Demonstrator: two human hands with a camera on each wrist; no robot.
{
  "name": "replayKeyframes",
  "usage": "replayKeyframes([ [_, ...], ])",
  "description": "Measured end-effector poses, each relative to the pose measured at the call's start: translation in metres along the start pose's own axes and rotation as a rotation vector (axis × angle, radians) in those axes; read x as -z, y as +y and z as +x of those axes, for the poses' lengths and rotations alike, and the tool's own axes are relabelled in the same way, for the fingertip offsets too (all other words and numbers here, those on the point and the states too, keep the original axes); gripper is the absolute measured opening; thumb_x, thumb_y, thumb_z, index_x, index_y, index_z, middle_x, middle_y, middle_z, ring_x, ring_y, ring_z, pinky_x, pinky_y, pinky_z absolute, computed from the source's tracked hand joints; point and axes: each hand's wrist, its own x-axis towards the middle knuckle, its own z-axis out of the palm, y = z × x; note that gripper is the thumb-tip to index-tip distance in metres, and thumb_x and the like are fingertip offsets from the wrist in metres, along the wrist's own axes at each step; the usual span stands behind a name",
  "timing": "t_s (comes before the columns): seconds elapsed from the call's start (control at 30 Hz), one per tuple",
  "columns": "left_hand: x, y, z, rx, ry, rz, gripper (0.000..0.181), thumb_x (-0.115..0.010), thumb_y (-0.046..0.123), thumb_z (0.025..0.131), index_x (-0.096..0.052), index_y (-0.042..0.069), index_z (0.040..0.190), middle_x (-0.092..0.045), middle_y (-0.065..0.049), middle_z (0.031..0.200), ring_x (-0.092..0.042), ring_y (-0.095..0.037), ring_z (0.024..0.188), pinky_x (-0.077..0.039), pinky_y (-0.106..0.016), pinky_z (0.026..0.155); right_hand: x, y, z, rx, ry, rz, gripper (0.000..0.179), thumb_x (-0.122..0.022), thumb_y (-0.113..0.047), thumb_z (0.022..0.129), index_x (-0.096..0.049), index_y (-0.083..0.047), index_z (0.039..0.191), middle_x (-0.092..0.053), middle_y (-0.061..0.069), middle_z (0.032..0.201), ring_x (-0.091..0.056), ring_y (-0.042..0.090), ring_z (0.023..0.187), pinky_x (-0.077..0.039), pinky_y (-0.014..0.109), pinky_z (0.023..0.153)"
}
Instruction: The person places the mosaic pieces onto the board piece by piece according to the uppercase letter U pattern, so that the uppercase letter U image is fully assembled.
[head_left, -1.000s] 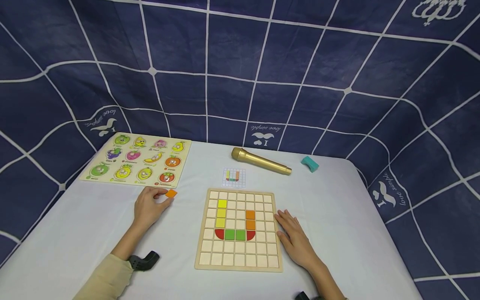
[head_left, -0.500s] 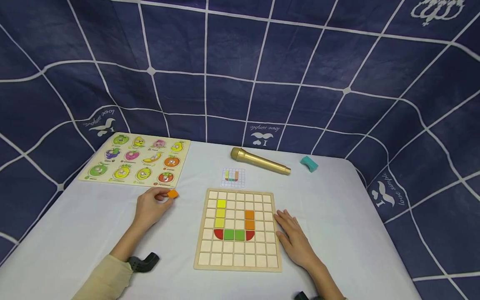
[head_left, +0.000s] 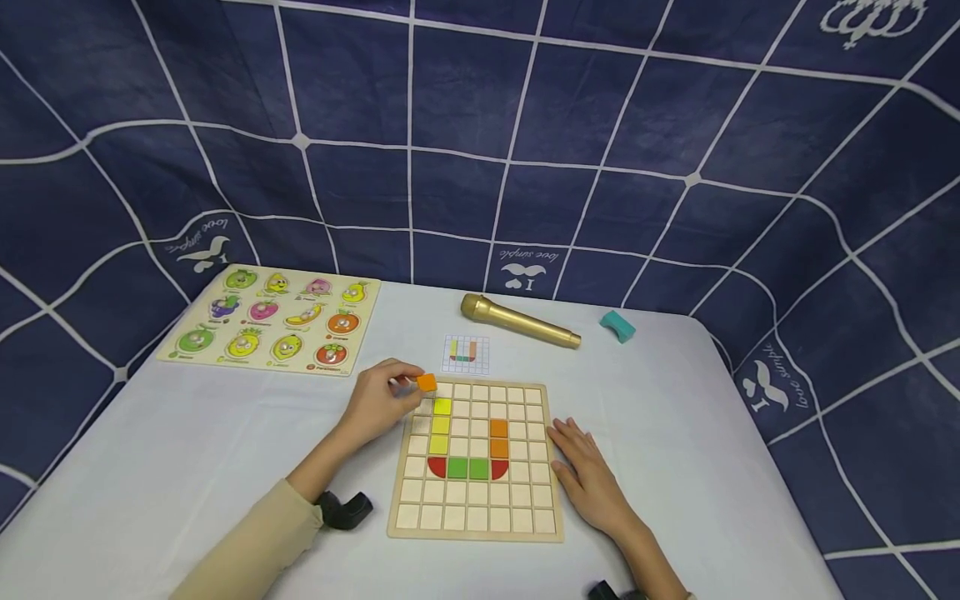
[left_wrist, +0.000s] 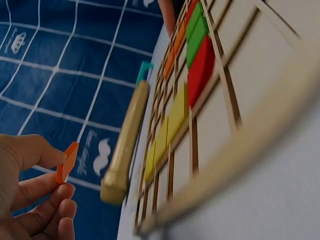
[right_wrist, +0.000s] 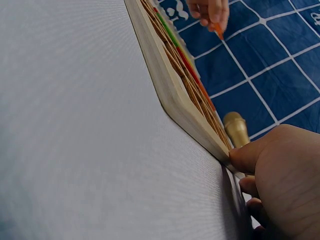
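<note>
My left hand [head_left: 381, 398] pinches an orange square tile [head_left: 427, 382] between thumb and fingers, held up over the far left corner of the wooden grid board [head_left: 477, 535]. In the left wrist view the tile [left_wrist: 68, 162] stands on edge in the fingertips. On the board, three yellow tiles [head_left: 441, 425] form a column at left and two orange tiles [head_left: 498, 438] one at right. Two green tiles [head_left: 468, 468] lie between two red rounded corner pieces [head_left: 437, 467] below. My right hand [head_left: 592, 479] rests at the board's right edge, its thumb [right_wrist: 245, 156] against the frame.
Behind the board lies a small pattern card [head_left: 466, 354] printed with a coloured U shape. A gold microphone [head_left: 521, 322] and a teal arched block [head_left: 618, 326] are farther back. The fruit puzzle board [head_left: 262, 321] lies at far left, near the blue curtain [head_left: 480, 192].
My left hand has moved right with the orange tile, from beside the fruit puzzle to over the grid board's far left corner. The right hand stays at the board's edge.
</note>
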Motion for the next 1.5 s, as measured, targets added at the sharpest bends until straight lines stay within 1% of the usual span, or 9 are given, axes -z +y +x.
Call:
replayKeyframes([
  [0.17, -0.026, 0.022, 0.008, -0.003, -0.116, -0.069, 0.022, -0.075, 0.009, 0.071, -0.071, 0.01, 0.093, -0.061, 0.001, 0.083, -0.053, -0.019, 0.073, -0.046, -0.03, 0.063, -0.001, 0.0, 0.0, 0.004, 0.0, -0.003, 0.047, -0.059, -0.01, 0.089, -0.046, -0.004, 0.134, -0.038, 0.01, 0.142, -0.024, 0.029, 0.135, -0.015, 0.054, 0.104],
  [0.27, -0.041, 0.029, 0.012, -0.031, -0.165, -0.079, 0.021, -0.075, 0.01, 0.072, -0.071, 0.01, 0.093, -0.061, 0.001, 0.084, -0.054, -0.02, 0.076, -0.046, -0.031, 0.066, -0.002, 0.001, -0.001, 0.009, 0.002, -0.004, 0.048, -0.059, -0.009, 0.089, -0.046, -0.004, 0.134, -0.038, 0.01, 0.142, -0.025, 0.029, 0.135, -0.015, 0.054, 0.104],
  [0.43, -0.062, 0.032, 0.017, -0.097, -0.234, -0.025, 0.022, -0.074, 0.013, 0.072, -0.071, 0.009, 0.094, -0.062, 0.002, 0.085, -0.057, -0.015, 0.075, -0.045, -0.028, 0.067, -0.002, 0.001, -0.001, 0.014, 0.009, -0.005, 0.047, -0.059, -0.008, 0.088, -0.047, -0.003, 0.134, -0.038, 0.011, 0.142, -0.025, 0.029, 0.135, -0.015, 0.052, 0.105],
  [0.53, -0.071, 0.033, 0.02, -0.114, -0.27, 0.017, 0.022, -0.074, 0.016, 0.072, -0.072, 0.01, 0.093, -0.061, 0.003, 0.085, -0.057, -0.012, 0.075, -0.044, -0.027, 0.068, -0.002, 0.001, -0.001, 0.016, 0.01, -0.006, 0.047, -0.059, -0.008, 0.089, -0.047, -0.003, 0.134, -0.038, 0.011, 0.142, -0.025, 0.029, 0.135, -0.015, 0.052, 0.105],
  [0.77, -0.082, 0.035, 0.026, -0.111, -0.323, 0.082, 0.02, -0.075, 0.019, 0.073, -0.072, 0.011, 0.091, -0.06, 0.004, 0.083, -0.052, -0.011, 0.076, -0.04, -0.027, 0.068, -0.001, 0.001, -0.002, 0.02, 0.01, -0.017, 0.046, -0.058, -0.009, 0.089, -0.046, -0.002, 0.134, -0.038, 0.013, 0.142, -0.025, 0.031, 0.134, -0.015, 0.053, 0.105],
  [0.87, -0.085, 0.035, 0.026, -0.106, -0.36, 0.11, 0.02, -0.075, 0.019, 0.073, -0.073, 0.011, 0.091, -0.06, 0.004, 0.082, -0.05, -0.011, 0.078, -0.04, -0.027, 0.067, -0.001, 0.0, -0.003, 0.019, 0.01, -0.017, 0.047, -0.058, -0.009, 0.089, -0.046, -0.002, 0.134, -0.038, 0.013, 0.142, -0.025, 0.031, 0.134, -0.015, 0.053, 0.104],
  [0.97, -0.087, 0.034, 0.026, -0.106, -0.375, 0.144, 0.021, -0.075, 0.02, 0.073, -0.073, 0.011, 0.092, -0.059, 0.005, 0.082, -0.049, -0.011, 0.078, -0.04, -0.026, 0.067, -0.001, 0.0, -0.003, 0.011, 0.009, -0.01, 0.047, -0.059, -0.008, 0.089, -0.046, -0.002, 0.134, -0.038, 0.012, 0.142, -0.025, 0.03, 0.134, -0.015, 0.053, 0.105],
  [1.23, -0.092, 0.033, 0.025, -0.125, -0.372, 0.211, 0.023, -0.074, 0.02, 0.072, -0.073, 0.013, 0.093, -0.057, 0.006, 0.08, -0.048, -0.01, 0.076, -0.04, -0.024, 0.067, 0.0, -0.002, -0.002, 0.01, 0.008, -0.008, 0.048, -0.06, -0.008, 0.088, -0.047, -0.003, 0.134, -0.039, 0.012, 0.142, -0.025, 0.03, 0.134, -0.015, 0.053, 0.105],
  [1.5, -0.089, 0.034, 0.024, -0.119, -0.359, 0.222, 0.026, -0.074, 0.02, 0.071, -0.073, 0.01, 0.095, -0.059, 0.002, 0.083, -0.049, -0.012, 0.078, -0.041, -0.026, 0.068, -0.001, -0.002, -0.002, 0.015, 0.007, -0.008, 0.048, -0.059, -0.008, 0.088, -0.046, -0.003, 0.134, -0.038, 0.012, 0.142, -0.025, 0.03, 0.134, -0.015, 0.053, 0.104],
])
